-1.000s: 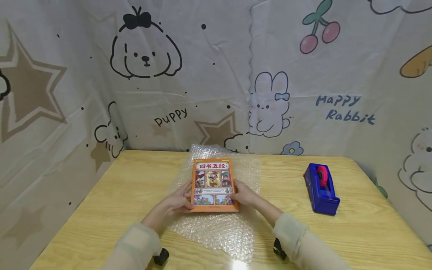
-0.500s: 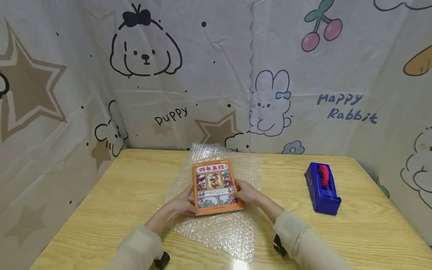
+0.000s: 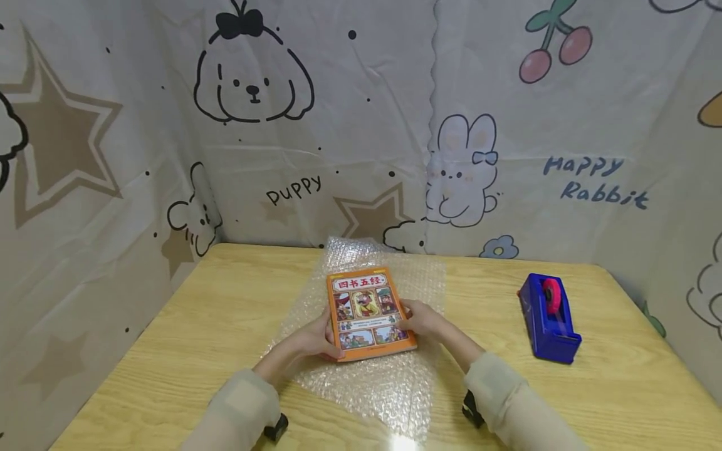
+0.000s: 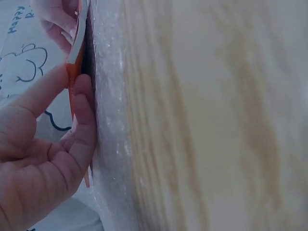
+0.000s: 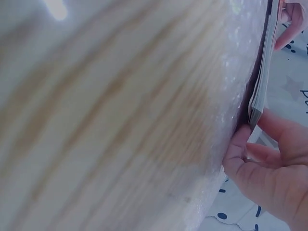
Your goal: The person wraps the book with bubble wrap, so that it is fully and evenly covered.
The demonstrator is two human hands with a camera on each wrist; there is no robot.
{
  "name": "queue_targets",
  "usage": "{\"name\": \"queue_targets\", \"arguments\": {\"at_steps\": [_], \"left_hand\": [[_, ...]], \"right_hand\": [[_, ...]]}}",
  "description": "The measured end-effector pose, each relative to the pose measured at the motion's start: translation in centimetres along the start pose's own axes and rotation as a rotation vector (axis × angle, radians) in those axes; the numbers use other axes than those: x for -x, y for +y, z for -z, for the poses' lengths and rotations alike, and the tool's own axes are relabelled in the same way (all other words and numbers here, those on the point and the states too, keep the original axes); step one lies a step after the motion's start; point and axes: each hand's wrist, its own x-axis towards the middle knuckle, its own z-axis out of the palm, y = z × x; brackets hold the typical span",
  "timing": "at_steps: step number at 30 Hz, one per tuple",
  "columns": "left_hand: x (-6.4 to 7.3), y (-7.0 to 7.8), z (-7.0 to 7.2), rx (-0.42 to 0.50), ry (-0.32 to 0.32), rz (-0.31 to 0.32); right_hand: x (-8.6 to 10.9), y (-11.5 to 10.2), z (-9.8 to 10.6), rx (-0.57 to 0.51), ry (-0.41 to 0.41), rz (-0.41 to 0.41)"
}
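An orange book (image 3: pixel 370 313) with cartoon panels and red Chinese characters on its cover lies face up over a sheet of bubble wrap (image 3: pixel 389 394). My left hand (image 3: pixel 310 340) grips its left edge, thumb on the cover near the lower corner. At the right edge my right hand (image 3: pixel 422 318) pinches the book, thumb on top. The left wrist view shows my left fingers (image 4: pixel 83 113) curled beneath the book, close over the wrap. In the right wrist view the page edges (image 5: pixel 262 72) face the camera, between the right thumb and fingers.
A blue tape dispenser (image 3: pixel 549 319) with a pink-red roll stands on the right of the wooden table (image 3: pixel 186 351). Behind the table hangs a printed cloth (image 3: pixel 361 125) with cartoon animals. The bubble wrap's far end rises against the cloth.
The book has turned slightly anticlockwise and come a little nearer and rightward in the hands' hold. The head view has shifted slightly. Bubble wrap and tape dispenser stay in place.
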Motion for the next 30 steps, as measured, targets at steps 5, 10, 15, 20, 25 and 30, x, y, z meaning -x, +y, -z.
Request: {"name": "queue_targets", "arguments": {"at_steps": [5,10,15,20,25,30], "left_hand": [[0.2,0.5,0.1,-0.048,0.018,-0.026],[0.1,0.9,0.0,-0.104,0.047,0.030],[-0.2,1.4,-0.1,-0.171,0.046,0.045],[0.1,1.7,0.4,-0.371,0.125,0.043],[0.7,1.2,1.6,-0.538,0.187,0.028],[0.8,0.4,1.9,-0.506,0.144,0.051]], "right_hand": [[-0.1,-0.6,0.1,0.019,0.004,-0.044],[-0.1,-0.6,0.3,0.054,-0.004,-0.019],[-0.2,-0.2,0.7,0.081,0.003,-0.001],[-0.5,-0.2,0.8,0.077,0.003,0.019],[-0.1,-0.4,1.1,0.084,-0.074,0.027],[0.6,-0.1,2.1,0.148,-0.238,0.051]]}}
